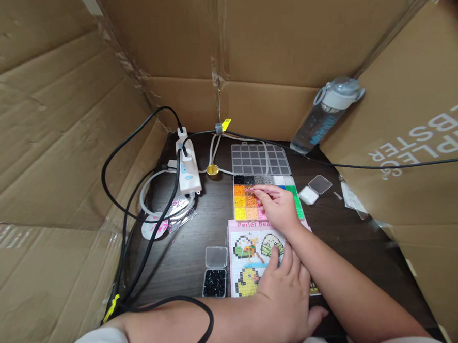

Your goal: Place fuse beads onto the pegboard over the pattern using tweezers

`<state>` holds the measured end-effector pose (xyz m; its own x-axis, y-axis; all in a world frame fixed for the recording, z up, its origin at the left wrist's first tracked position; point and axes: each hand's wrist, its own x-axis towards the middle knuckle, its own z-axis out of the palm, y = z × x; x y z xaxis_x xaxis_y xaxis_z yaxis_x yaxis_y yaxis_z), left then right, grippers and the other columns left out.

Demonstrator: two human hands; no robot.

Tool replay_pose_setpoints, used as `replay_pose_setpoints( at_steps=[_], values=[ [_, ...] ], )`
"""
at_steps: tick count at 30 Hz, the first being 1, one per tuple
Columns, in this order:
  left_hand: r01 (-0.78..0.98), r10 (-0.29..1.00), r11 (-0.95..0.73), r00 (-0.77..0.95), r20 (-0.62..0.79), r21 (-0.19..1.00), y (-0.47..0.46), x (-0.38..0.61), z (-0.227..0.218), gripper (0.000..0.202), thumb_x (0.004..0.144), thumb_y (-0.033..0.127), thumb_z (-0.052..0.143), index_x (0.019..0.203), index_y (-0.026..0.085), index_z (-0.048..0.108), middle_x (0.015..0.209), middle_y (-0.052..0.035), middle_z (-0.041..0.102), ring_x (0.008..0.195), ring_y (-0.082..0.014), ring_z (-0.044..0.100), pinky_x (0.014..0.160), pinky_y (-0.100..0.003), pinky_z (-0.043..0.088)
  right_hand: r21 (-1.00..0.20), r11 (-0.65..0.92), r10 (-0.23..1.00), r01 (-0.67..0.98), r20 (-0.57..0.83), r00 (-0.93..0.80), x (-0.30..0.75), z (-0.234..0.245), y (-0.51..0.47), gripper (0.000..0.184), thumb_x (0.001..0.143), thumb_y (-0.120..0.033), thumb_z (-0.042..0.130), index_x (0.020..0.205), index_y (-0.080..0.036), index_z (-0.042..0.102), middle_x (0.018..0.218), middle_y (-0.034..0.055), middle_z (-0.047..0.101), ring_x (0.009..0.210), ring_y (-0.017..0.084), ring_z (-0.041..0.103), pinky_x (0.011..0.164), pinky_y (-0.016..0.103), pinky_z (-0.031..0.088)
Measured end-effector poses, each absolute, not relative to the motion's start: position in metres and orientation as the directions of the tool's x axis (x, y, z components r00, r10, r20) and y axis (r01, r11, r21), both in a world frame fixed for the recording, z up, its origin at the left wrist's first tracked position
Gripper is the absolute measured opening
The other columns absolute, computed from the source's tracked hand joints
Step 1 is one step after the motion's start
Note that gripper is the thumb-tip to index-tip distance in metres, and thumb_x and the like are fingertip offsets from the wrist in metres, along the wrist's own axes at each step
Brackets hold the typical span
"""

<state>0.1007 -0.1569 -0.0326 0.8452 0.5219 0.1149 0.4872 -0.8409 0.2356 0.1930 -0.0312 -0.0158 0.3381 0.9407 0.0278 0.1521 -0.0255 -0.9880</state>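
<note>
My right hand [276,205] is pinching a thin pink tool, seemingly tweezers [267,189], over the bead box [236,218]. Its tip is among the orange and brown compartments on the left half; whether it holds a bead is too small to tell. The box has small compartments of coloured beads, and its clear gridded lid [260,159] lies folded back. My left hand [286,287] rests palm down, fingers spread, on the Perler Beads pattern sheet [233,243], covering its lower right part. Several pixel drawings show on the sheet, including a yellow duck [247,282].
Left of the sheet sits a small case of black beads [214,283]; a case of white beads [308,195] lies right. A power strip [188,166], looping black cables [155,233] and a yellow round object [212,170] are behind. A water bottle [322,119] leans against cardboard walls [267,102].
</note>
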Motion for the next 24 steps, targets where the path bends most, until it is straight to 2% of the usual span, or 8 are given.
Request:
replay_pose_setpoints(
  at_steps=[14,24],
  values=[
    [0.487,0.516,-0.842,0.852,0.085,0.232,-0.1556,0.0999,-0.0294,0.082,0.092,0.065,0.025,0.143,0.004,0.044,0.148,-0.0212,0.043,0.142,-0.0394,0.023,0.111,-0.057,0.016,-0.996,-0.043,0.94,0.078,-0.015,0.34,0.1918,-0.0163,-0.0321,0.024,0.077,-0.035,0.069,0.088,-0.015,0.075,0.079,0.0074,0.076,0.051,0.009,0.057,0.048,0.022,0.05],
    [0.491,0.525,-0.834,0.846,0.088,0.251,-0.1571,0.1005,-0.03,0.083,0.092,0.066,0.02,0.143,0.005,0.043,0.148,-0.0197,0.044,0.142,-0.0384,0.023,0.111,-0.056,0.015,-0.995,-0.032,0.946,0.097,0.001,0.324,0.1919,-0.0211,-0.0332,0.025,0.077,-0.038,0.069,0.087,-0.015,0.076,0.066,0.0046,0.071,0.047,0.01,0.055,0.044,0.023,0.049]
  ],
)
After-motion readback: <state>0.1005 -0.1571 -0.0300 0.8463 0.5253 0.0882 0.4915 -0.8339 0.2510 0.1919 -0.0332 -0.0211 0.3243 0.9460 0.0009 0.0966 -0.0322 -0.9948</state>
